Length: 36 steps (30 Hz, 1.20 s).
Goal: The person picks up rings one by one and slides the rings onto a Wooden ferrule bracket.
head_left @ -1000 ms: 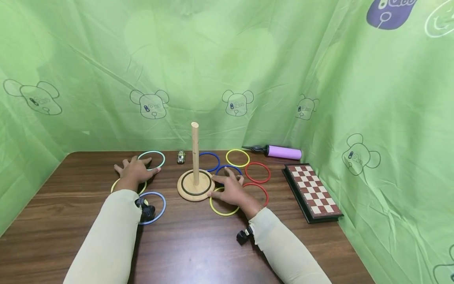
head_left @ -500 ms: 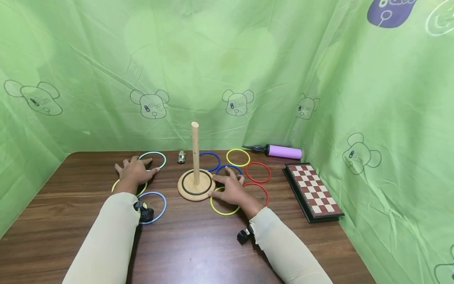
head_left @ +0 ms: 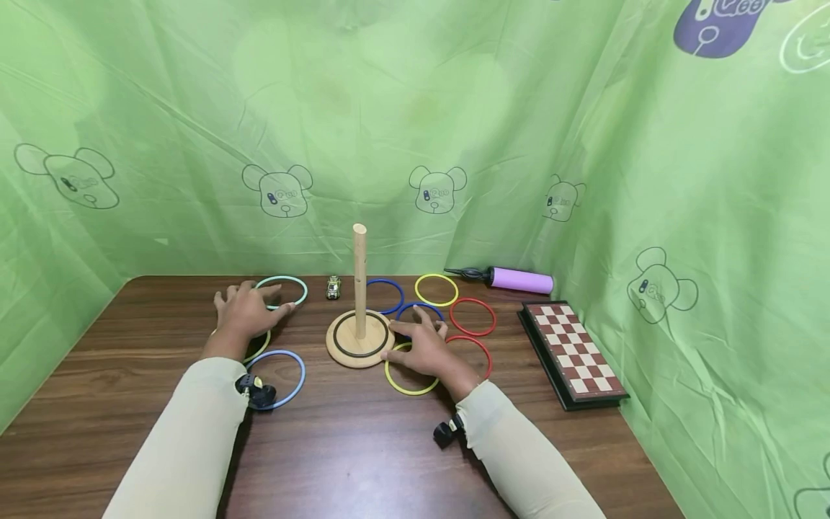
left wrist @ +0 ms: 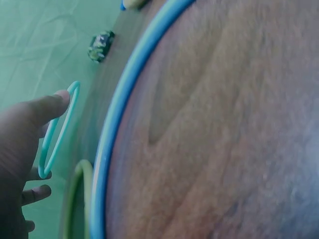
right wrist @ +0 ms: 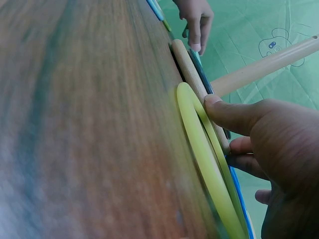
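A wooden peg stand point(head_left: 359, 277) stands upright mid-table, a dark circle around its base. My right hand point(head_left: 424, 349) holds that base at its right edge between thumb and fingers, above a yellow ring point(head_left: 410, 393). At the back left, my left hand point(head_left: 243, 313) pinches a turquoise ring point(head_left: 306, 290); in the left wrist view the thumb lies on the turquoise ring point(left wrist: 46, 149), with the fingers partly hidden behind. Beneath that hand is a yellow-green ring point(head_left: 262, 351), mostly covered. A light blue ring point(head_left: 304, 371) lies beside the left wrist.
Two dark blue rings, another yellow ring point(head_left: 436, 275) and two red rings point(head_left: 472, 334) lie right of the stand. A small toy car point(head_left: 333, 287) sits at the back. A purple hand pump point(head_left: 521, 280) and a chessboard point(head_left: 573, 349) are on the right. Green curtains border the table.
The left hand and the turquoise ring have shifted slightly to the right. The right hand keeps its place on the stand's base. The view has moved a little.
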Available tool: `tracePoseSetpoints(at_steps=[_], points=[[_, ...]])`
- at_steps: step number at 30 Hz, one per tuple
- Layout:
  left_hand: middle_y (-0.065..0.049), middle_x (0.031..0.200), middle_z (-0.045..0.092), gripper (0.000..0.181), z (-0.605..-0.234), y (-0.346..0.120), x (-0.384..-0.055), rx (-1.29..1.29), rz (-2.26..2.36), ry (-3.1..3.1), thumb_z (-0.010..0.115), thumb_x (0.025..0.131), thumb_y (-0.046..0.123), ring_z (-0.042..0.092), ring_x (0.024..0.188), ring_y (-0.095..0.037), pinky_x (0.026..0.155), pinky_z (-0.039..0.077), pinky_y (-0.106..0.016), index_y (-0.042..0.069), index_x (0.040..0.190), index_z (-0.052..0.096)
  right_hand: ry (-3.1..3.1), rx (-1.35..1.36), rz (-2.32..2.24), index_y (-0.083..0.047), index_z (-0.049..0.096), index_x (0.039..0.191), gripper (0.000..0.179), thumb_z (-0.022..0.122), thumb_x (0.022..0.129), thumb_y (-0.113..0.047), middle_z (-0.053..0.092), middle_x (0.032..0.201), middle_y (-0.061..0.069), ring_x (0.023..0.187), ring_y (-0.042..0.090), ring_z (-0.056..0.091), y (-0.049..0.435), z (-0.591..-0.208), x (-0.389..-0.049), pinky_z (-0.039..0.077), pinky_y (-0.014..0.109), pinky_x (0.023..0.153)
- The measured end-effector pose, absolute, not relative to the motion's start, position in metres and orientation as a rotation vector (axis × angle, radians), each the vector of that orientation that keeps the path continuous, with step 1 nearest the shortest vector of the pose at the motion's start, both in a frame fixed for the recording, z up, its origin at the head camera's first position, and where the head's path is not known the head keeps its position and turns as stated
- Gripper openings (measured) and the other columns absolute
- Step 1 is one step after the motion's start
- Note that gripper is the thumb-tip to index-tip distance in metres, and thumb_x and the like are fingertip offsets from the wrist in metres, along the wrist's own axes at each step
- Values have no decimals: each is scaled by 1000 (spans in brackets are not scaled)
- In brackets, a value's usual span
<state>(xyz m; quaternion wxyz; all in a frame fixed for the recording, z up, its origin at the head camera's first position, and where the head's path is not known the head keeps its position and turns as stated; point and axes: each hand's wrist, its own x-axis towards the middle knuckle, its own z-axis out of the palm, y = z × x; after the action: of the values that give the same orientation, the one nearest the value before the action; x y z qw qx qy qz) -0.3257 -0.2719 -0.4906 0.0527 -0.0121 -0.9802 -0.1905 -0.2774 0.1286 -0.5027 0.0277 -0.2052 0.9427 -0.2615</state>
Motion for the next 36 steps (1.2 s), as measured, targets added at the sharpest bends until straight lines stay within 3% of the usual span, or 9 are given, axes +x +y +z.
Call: tracePoseSetpoints(at_steps=[9,27,34,36], points=[[-39,160,42,77,-482,-261,-314,-63,-592,-2892,68,99,68,41,139,-66,119,13,-89,18,156,62,2900,-641,-812,-30,65,154,68,83,94,-56,69,154,2,171,43,13,129,-505,-278,6,80,124],[-36,153,54,70,-467,-244,-286,-84,-726,-2632,78,95,59,48,140,-60,118,22,-84,18,150,68,2877,-647,-842,-27,64,155,68,83,95,-53,68,154,3,171,43,11,129,-504,-277,3,80,124],[-36,147,59,66,-460,-237,-281,-127,-770,-2504,85,90,50,53,125,-60,114,28,-80,15,145,72,2887,-640,-841,-27,64,155,69,84,95,-53,67,156,3,171,41,12,129,-504,-277,3,80,124],[-36,146,60,66,-455,-235,-278,-135,-774,-2490,86,89,48,53,127,-60,115,28,-81,15,145,72,2895,-641,-830,-28,64,155,69,84,94,-54,66,157,2,171,41,13,129,-504,-277,3,80,125]])
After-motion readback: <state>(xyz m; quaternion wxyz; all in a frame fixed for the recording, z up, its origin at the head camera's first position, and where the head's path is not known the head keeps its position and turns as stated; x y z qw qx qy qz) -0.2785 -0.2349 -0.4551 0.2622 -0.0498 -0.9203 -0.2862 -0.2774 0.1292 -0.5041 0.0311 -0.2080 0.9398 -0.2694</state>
